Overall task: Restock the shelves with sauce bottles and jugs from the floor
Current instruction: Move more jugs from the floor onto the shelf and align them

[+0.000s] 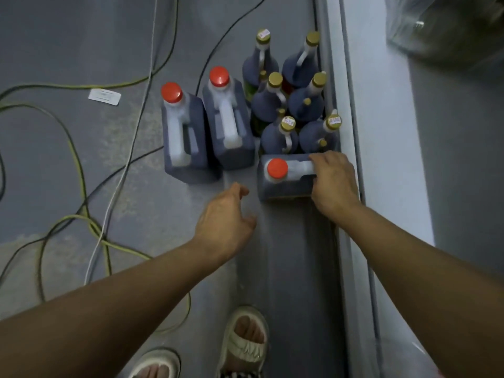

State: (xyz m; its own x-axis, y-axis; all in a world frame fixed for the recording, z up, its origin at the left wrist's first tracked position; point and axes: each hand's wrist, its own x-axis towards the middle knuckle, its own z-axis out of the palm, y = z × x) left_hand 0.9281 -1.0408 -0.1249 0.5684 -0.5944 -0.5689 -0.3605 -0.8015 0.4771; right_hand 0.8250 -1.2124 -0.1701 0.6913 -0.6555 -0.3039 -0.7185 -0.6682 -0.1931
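- My right hand [334,181] grips the near jug [283,184] by its handle.
- My left hand [226,216] hovers beside it — fingers relaxed, holding nothing.

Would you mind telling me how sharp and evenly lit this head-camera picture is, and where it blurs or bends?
Head view: dim, flat, bluish light with weak shadows; the red-capped dark jug under the right hand is fairly sharp; the clear plastic bag at top right is smeared by blur; the pale shelf edge bows from wide-angle distortion; the left hand looks slightly soft.
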